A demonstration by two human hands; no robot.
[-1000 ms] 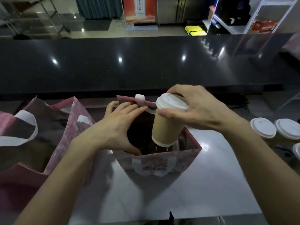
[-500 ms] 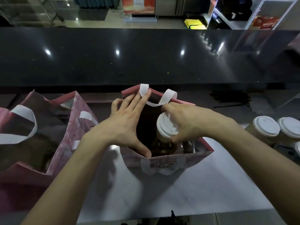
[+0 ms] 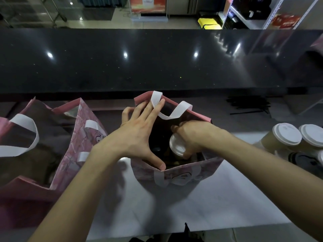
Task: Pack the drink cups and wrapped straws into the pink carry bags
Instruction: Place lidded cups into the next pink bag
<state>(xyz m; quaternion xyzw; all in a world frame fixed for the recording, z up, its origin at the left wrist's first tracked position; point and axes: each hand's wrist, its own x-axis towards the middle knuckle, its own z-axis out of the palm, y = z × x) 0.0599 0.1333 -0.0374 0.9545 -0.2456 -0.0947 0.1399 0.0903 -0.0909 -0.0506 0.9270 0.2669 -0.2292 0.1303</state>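
Note:
A small pink carry bag (image 3: 176, 175) with white handles stands open on the white counter. My left hand (image 3: 139, 137) spreads its mouth, fingers stretched to the far rim and handle, thumb on the near rim. Inside the bag, my right hand (image 3: 194, 135) grips a tan paper cup with a white lid (image 3: 176, 145), held low in the right part of the bag. Something dark lies deep in the bag's left part; I cannot make it out. Black wrapped straws (image 3: 248, 105) lie in a pile at the back right.
A larger pink bag (image 3: 70, 154) stands open to the left, touching my left forearm. Several lidded tan cups (image 3: 286, 137) wait at the right edge. A raised black counter (image 3: 157, 58) runs across behind the bags.
My right hand has lowered the cup from above the bag's rim down into the bag. My left hand kept the mouth spread and reached further to the far handle.

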